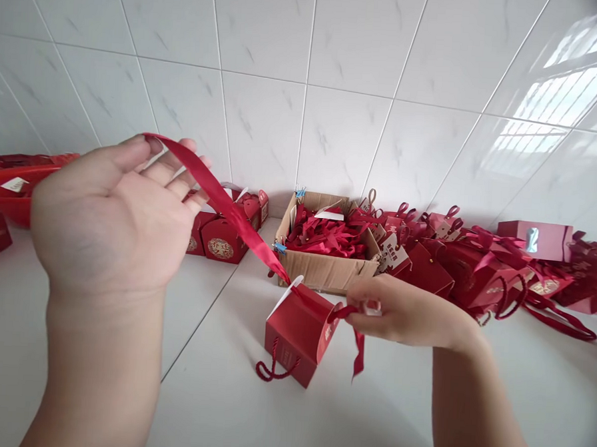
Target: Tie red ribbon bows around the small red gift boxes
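Note:
A small red gift box (pixel 297 330) with a rope handle (pixel 277 369) sits tilted in the middle of the white surface. A red satin ribbon (pixel 224 206) runs through the top of the box. Raised at the left, my left hand (pixel 124 208) pinches one end of the ribbon between thumb and forefinger, palm toward me, other fingers loosely bent. My right hand (pixel 394 312) is closed on the ribbon close to the box's right side, and a short tail hangs below its fingers. The ribbon is stretched taut from the box up to my left hand.
Behind the box stands a cardboard carton (pixel 320 273) full of red ribbons (pixel 328 235), with blue binder clips on its edge. Many red gift boxes (pixel 490 277) crowd the right side. Others (pixel 228 236) stand left of the carton. A red basin (pixel 10 192) lies far left. A tiled wall (pixel 264 115) closes the back.

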`<state>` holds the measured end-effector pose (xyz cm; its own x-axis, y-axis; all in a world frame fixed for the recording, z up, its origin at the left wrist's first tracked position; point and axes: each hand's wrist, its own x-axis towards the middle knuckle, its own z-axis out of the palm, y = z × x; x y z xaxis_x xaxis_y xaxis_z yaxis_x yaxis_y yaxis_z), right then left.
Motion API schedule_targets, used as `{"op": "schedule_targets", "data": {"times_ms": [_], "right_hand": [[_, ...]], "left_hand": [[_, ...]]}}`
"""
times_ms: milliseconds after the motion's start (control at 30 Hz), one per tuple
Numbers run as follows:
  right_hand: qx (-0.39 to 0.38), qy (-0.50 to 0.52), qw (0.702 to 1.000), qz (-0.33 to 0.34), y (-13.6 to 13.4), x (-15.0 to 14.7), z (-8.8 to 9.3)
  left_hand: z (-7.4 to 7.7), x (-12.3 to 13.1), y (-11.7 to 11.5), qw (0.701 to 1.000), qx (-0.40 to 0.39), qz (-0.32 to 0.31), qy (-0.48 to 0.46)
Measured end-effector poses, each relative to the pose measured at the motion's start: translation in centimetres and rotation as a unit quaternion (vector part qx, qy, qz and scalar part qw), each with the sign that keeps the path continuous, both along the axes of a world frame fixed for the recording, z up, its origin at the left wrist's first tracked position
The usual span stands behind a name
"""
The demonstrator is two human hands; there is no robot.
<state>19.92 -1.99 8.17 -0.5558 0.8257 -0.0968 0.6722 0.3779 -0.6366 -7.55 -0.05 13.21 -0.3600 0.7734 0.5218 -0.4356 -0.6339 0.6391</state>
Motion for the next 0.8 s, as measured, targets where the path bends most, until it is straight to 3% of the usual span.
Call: {"op": "schedule_targets", "data": {"times_ms": [100, 200, 500, 800], "right_hand": [[0.001, 0.023, 1.0, -0.019, -0.4, 0.6, 0.9], [-0.028, 0.113, 0.993, -0.032, -0.5, 0.6, 1.3], [-0.02, 0.301, 0.947, -0.108, -0.3, 0.6, 0.8], [-0.024, 0.418, 0.901, -0.114, 0.0, 0.6, 0.9]], "left_hand": [[-0.1, 0.4, -0.1, 0.999, 0.027, -0.037, -0.014], [-0.1, 0.9, -0.4, 0.997, 0.034, -0.062, 0.002], [0.1, 1.6, -1.4, 0.98, 0.021, -0.157, 0.122], [-0.2, 1.8, -1.4, 0.965, 0.02, -0.173, 0.195]]}}
